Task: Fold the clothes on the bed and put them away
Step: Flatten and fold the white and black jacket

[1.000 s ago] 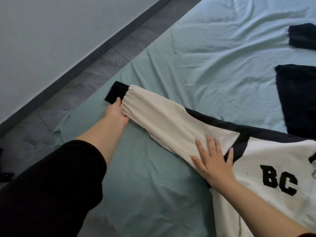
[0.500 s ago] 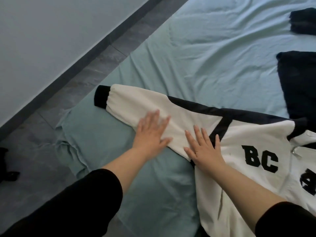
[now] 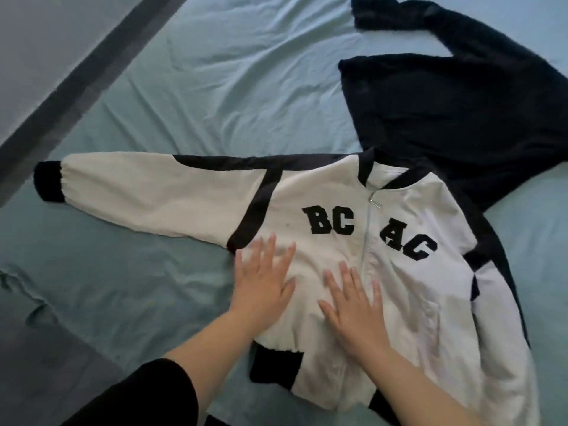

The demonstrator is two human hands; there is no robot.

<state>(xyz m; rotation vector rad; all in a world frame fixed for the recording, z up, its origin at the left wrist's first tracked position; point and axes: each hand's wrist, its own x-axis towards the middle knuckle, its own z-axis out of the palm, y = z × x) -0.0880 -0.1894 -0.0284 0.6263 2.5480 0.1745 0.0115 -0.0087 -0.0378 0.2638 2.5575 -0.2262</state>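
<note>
Teal bedsheet (image 3: 215, 87) fills the frame; both palms — left hand (image 3: 263, 282), right hand (image 3: 353, 305) — lie flat, fingers straight, on the white varsity jacket (image 3: 415, 272) at centre — smooth outward before folding sleeves in.

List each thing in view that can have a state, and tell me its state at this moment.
white jacket, spread flat, front up, not folded
zipper, closed
outstretched sleeve, straight to the side, not folded
dark garment, spread out, not folded
bed sheet, wrinkled
left hand, open, flat on the jacket
right hand, open, flat on the jacket
</note>
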